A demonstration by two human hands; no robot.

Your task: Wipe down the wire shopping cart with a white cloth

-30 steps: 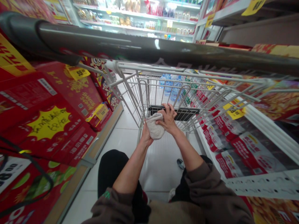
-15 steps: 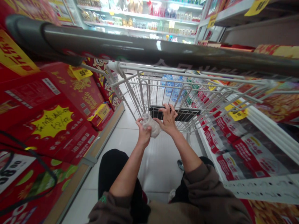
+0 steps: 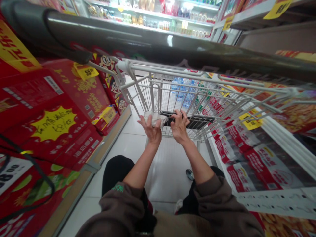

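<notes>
My left hand (image 3: 152, 130) is closed around a crumpled whitish cloth or wad (image 3: 155, 118), whose exact kind I cannot make out. Just to its right, my right hand (image 3: 179, 126) is apart from the wad, with curled, parted fingers and nothing seen in them. Both hands are low in front of the wire shopping cart (image 3: 158, 70), close to the black panel (image 3: 201, 121) at its near end. The cart's thick dark handle (image 3: 148, 38) spans the view above my hands.
Red boxes (image 3: 81, 85) with yellow price signs are stacked at left. On the right, a shelf holds red-and-white packs (image 3: 269, 161). Blue-tinted water bottles (image 3: 184, 89) show through the cart wires. Lit shelves (image 3: 150, 18) stand behind. Below is the tiled floor (image 3: 170, 164).
My left hand has turned, its back now facing up, and moved slightly up and left with the wad. My right hand's thumb has come away from the wad. The view has shifted a little.
</notes>
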